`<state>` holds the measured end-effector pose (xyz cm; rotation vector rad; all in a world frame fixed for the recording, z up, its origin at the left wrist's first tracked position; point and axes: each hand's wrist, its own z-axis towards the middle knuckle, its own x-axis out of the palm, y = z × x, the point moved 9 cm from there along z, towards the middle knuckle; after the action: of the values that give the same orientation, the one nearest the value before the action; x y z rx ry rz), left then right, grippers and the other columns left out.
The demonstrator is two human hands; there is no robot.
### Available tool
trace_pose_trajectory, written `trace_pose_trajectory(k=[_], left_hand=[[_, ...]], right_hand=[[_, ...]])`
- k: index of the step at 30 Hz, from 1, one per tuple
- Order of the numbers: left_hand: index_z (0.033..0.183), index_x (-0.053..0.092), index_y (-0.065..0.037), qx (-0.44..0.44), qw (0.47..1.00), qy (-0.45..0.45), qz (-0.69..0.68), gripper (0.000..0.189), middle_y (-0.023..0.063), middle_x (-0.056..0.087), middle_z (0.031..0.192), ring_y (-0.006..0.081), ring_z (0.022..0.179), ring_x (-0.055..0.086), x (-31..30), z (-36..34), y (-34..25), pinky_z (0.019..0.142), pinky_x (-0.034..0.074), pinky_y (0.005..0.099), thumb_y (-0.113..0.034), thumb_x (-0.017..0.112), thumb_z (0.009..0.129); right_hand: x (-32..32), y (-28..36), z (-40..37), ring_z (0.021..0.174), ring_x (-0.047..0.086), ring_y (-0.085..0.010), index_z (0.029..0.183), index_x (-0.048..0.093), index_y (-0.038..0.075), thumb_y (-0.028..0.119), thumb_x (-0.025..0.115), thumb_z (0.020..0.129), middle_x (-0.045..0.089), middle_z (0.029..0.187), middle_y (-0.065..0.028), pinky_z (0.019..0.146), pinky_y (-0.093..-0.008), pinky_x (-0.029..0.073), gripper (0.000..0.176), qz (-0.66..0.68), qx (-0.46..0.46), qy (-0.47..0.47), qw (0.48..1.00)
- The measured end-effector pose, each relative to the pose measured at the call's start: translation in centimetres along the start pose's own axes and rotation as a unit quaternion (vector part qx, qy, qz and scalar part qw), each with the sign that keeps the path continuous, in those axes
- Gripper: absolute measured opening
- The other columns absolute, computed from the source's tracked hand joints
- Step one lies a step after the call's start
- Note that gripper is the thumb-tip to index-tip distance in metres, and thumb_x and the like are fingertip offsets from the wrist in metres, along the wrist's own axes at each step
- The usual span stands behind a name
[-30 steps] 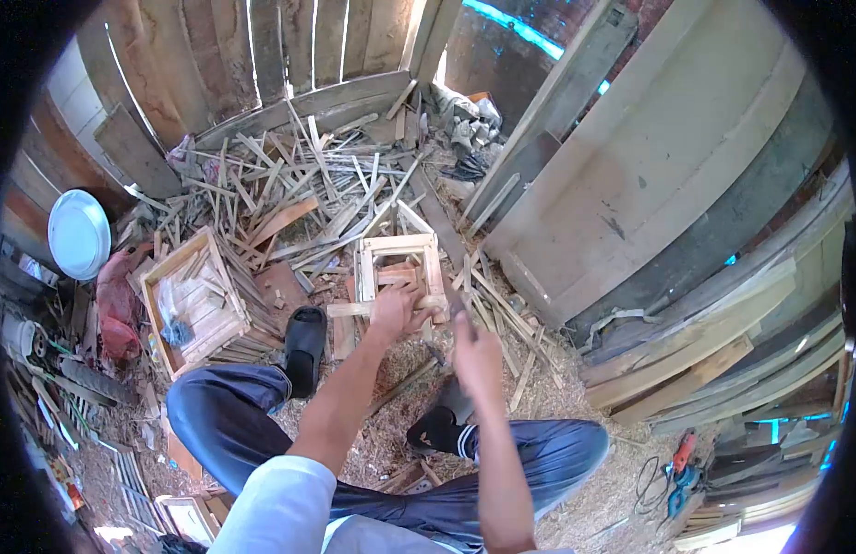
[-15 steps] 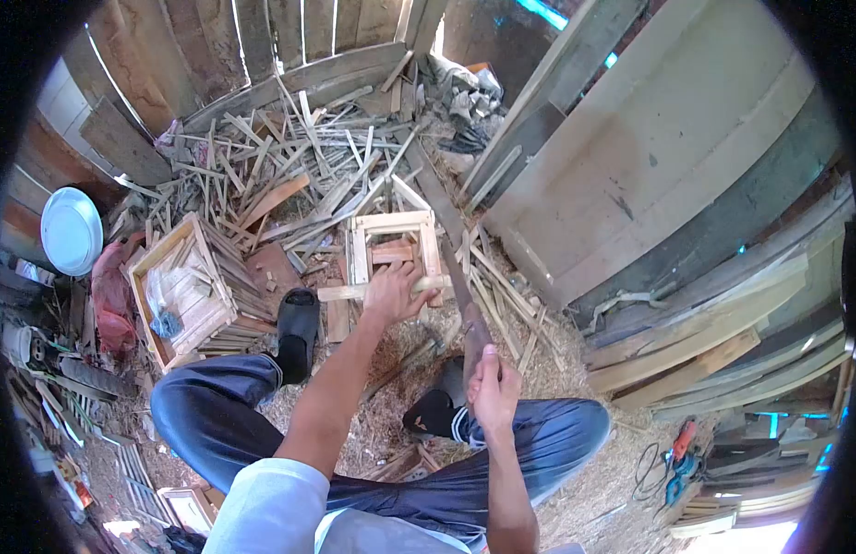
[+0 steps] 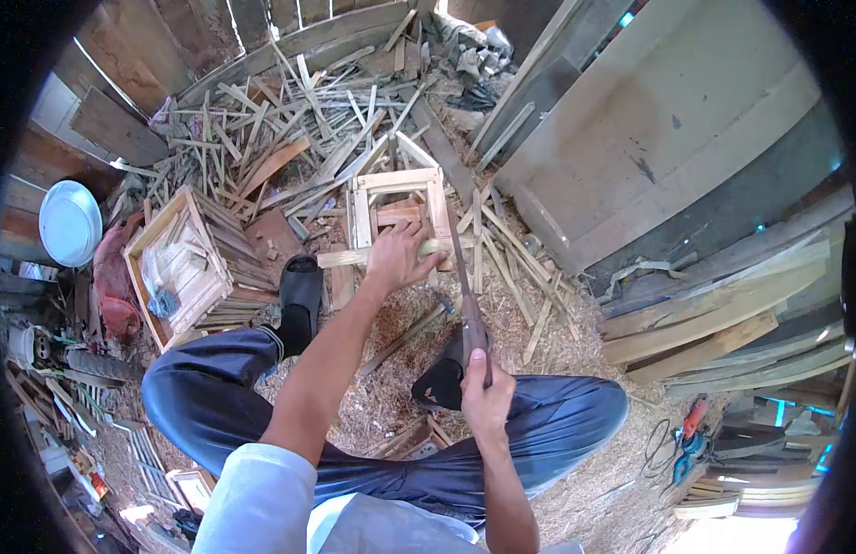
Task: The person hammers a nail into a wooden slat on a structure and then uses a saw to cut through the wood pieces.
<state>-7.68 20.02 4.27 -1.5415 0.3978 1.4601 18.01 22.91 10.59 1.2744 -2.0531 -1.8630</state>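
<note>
My left hand (image 3: 397, 256) presses down on a pale wooden strip (image 3: 343, 258), fingers curled over it and thumb along its near side. The strip lies crosswise over the near side of a small square wooden frame (image 3: 397, 178). In my right hand (image 3: 488, 395) is the handle of a handsaw (image 3: 470, 319), fingers wrapped round it. The saw's dark, narrow-looking blade points away from me and crosses the strip near its right end, just right of my left hand. Reddish wood pieces (image 3: 398, 211) show inside the frame.
Offcuts (image 3: 280, 148) are heaped behind the frame. A slatted crate (image 3: 204, 268) with plastic inside stands left, near a white basin (image 3: 70, 223). A hammer (image 3: 409, 334) lies between my feet. Boards (image 3: 723, 314) lean at right, beyond a corded power tool (image 3: 691, 443).
My right hand has drawn the saw back toward me, and the blade now looks thinner. The left hand stays on the strip. The whole view has shifted slightly.
</note>
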Motion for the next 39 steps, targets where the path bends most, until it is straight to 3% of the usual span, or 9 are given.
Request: trace_pose_trajectory(k=[3, 5, 7, 12, 17, 28, 34, 36, 39], left_hand=[[0.098, 0.064, -0.006, 0.039, 0.999, -0.006, -0.018, 0.045, 0.0107, 0.062, 0.098, 0.0288, 0.096, 0.06, 0.4, -0.7, -0.5, 0.081, 0.05, 0.0416, -0.049, 0.056, 0.087], [0.101, 0.064, -0.005, -0.007, 0.999, 0.041, 0.001, 0.047, 0.0104, 0.062, 0.102, 0.0268, 0.098, 0.059, 1.9, 0.7, 0.0, 0.081, 0.049, 0.0401, -0.049, 0.054, 0.088], [0.105, 0.063, -0.004, -0.055, 0.995, 0.082, 0.021, 0.05, 0.0101, 0.062, 0.105, 0.0247, 0.1, 0.058, 2.5, 0.6, 0.1, 0.081, 0.049, 0.0385, -0.05, 0.052, 0.088], [0.105, 0.063, -0.003, 0.0, 1.0, -0.005, 0.025, 0.047, 0.0125, 0.062, 0.106, 0.0287, 0.101, 0.058, 0.7, 1.2, -0.6, 0.082, 0.048, 0.0418, -0.046, 0.053, 0.088], [0.106, 0.064, -0.006, 0.02, 1.0, 0.015, -0.012, 0.045, 0.0112, 0.063, 0.107, 0.0304, 0.103, 0.057, -0.7, 0.1, 0.4, 0.088, 0.047, 0.0425, -0.046, 0.055, 0.087], [0.102, 0.065, -0.008, 0.028, 0.999, 0.038, -0.009, 0.048, 0.0091, 0.066, 0.107, 0.0281, 0.106, 0.058, 1.2, -0.5, -0.3, 0.09, 0.048, 0.0416, -0.051, 0.054, 0.084], [0.1, 0.065, -0.01, 0.029, 0.999, -0.01, 0.026, 0.044, 0.0079, 0.064, 0.101, 0.0276, 0.104, 0.057, 0.2, 0.0, 1.0, 0.086, 0.049, 0.0416, -0.05, 0.057, 0.084], [0.102, 0.064, -0.01, 0.033, 0.999, -0.012, 0.028, 0.044, 0.008, 0.063, 0.1, 0.0273, 0.103, 0.057, 1.0, -0.2, 0.3, 0.085, 0.049, 0.0419, -0.05, 0.057, 0.084], [0.106, 0.063, -0.011, 0.037, 0.999, -0.006, 0.034, 0.046, 0.0081, 0.063, 0.1, 0.027, 0.102, 0.057, 1.7, 0.1, -0.5, 0.085, 0.048, 0.0421, -0.051, 0.056, 0.084]], right_hand=[[0.7, 3.7, 2.6, 0.048, 0.036, -0.0134, 0.067, 0.055, -0.003, 0.032, 0.052, 0.099, 0.04, 0.05, -0.0078, 0.048, -0.0364, 0.035, 0.047, -0.034, -0.092, -0.059, 0.993], [2.6, 1.4, 6.2, 0.051, 0.046, -0.0109, 0.069, 0.059, -0.001, 0.042, 0.053, 0.098, 0.05, 0.054, -0.0024, 0.049, -0.0328, 0.037, 0.052, -0.078, -0.037, -0.033, 0.996], [1.6, 2.2, 7.0, 0.05, 0.043, -0.0113, 0.068, 0.059, -0.002, 0.04, 0.055, 0.097, 0.046, 0.051, -0.0039, 0.049, -0.0344, 0.036, 0.051, -0.067, -0.03, -0.021, 0.997], [-0.6, 2.0, 8.7, 0.048, 0.043, -0.0137, 0.066, 0.059, -0.004, 0.04, 0.057, 0.095, 0.044, 0.049, -0.0079, 0.049, -0.0379, 0.036, 0.052, -0.059, -0.062, -0.011, 0.996], [1.4, 6.2, 6.0, 0.043, 0.049, -0.0308, 0.066, 0.06, -0.004, 0.038, 0.056, 0.095, 0.049, 0.05, -0.0192, 0.05, -0.043, 0.039, 0.05, -0.11, -0.043, 0.019, 0.993], [2.8, 2.7, 2.8, 0.047, 0.051, -0.0345, 0.076, 0.063, -0.002, 0.036, 0.055, 0.096, 0.051, 0.054, -0.0195, 0.052, -0.0433, 0.042, 0.043, -0.023, -0.133, -0.076, 0.988], [2.9, 3.4, 5.8, 0.048, 0.049, -0.0292, 0.066, 0.058, -0.003, 0.043, 0.057, 0.094, 0.048, 0.052, -0.0181, 0.054, -0.04, 0.041, 0.054, -0.034, 0.017, 0.054, 0.998], [2.7, 4.5, 4.9, 0.047, 0.047, -0.0271, 0.067, 0.059, -0.003, 0.041, 0.055, 0.095, 0.046, 0.052, -0.0177, 0.053, -0.0404, 0.041, 0.053, -0.069, -0.085, -0.017, 0.994], [3.2, 2.9, 3.2, 0.044, 0.046, -0.0279, 0.071, 0.061, -0.003, 0.037, 0.056, 0.096, 0.046, 0.052, -0.0182, 0.05, -0.0415, 0.041, 0.047, -0.036, -0.111, -0.071, 0.991]])
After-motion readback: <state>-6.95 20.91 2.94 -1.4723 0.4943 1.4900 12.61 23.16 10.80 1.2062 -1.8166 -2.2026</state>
